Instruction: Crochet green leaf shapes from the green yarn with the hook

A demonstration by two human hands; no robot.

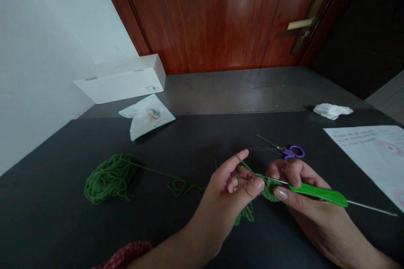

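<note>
My right hand (303,189) is closed around a crochet hook (325,194) with a bright green handle and a metal shaft at each end. The hook's left shaft reaches the small green crochet piece (270,190) between my hands. My left hand (233,185) pinches the left edge of that piece, with green yarn running over its raised index finger. Loose loops of yarn (244,214) hang below my left hand. From there a strand trails left to a ball of green yarn (110,178) on the dark table. My fingers hide part of the piece and the hook's tip.
Purple-handled scissors (292,151) lie just beyond my right hand. At the right are a printed sheet (362,147) and a crumpled white tissue (332,110). Farther back on the left stand a white pouch (145,119) and a long white box (126,82) by the wall.
</note>
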